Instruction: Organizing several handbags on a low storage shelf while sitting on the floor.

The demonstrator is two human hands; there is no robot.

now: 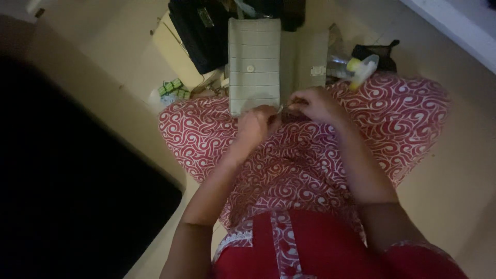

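While my left hand (254,125) and right hand (313,105) pinch a small metal tool (283,107), a checked pouch (254,64) lies beside them. Black bag (204,31) beyond: contents unclear.

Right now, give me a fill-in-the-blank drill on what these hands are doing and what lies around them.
1. The left hand and right hand meet at the near edge of a pale grey checked ____.
2. That piece carries one small round ____ near its middle.
3. The lap cloth under both hands is white swirls on ____.
4. The small green packets lie to the person's ____.

Missing words: cloth; button; red; left
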